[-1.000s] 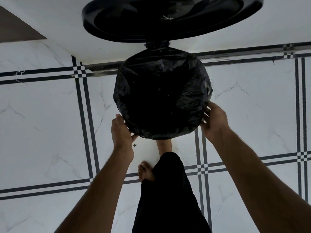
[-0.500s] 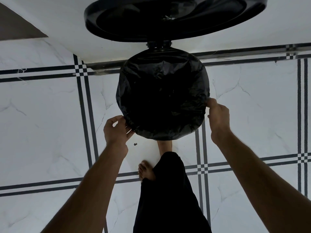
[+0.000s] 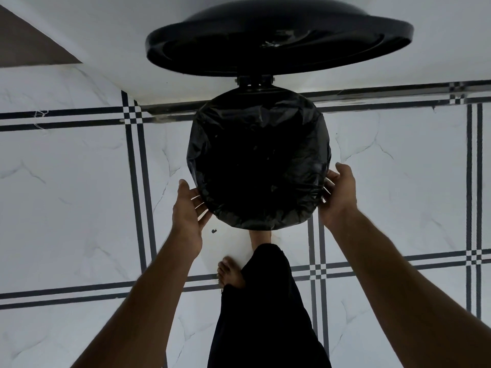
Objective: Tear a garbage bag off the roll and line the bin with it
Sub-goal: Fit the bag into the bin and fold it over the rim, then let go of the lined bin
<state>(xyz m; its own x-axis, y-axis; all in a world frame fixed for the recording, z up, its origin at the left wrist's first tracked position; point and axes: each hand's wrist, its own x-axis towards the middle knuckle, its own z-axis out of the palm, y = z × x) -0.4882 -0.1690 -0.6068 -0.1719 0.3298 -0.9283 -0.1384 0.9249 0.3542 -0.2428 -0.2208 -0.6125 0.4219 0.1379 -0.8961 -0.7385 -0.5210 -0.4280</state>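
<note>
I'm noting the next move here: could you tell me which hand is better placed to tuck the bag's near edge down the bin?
Probably the left hand: it sits lower on the bag, closer to the near edge. The right hand is higher up the far side. Both are open against the bag, so the margin is small.

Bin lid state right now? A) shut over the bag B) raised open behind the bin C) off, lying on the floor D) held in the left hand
B: the lid stands raised on its hinge behind the bag-covered bin, whose mouth is uncovered.
</note>
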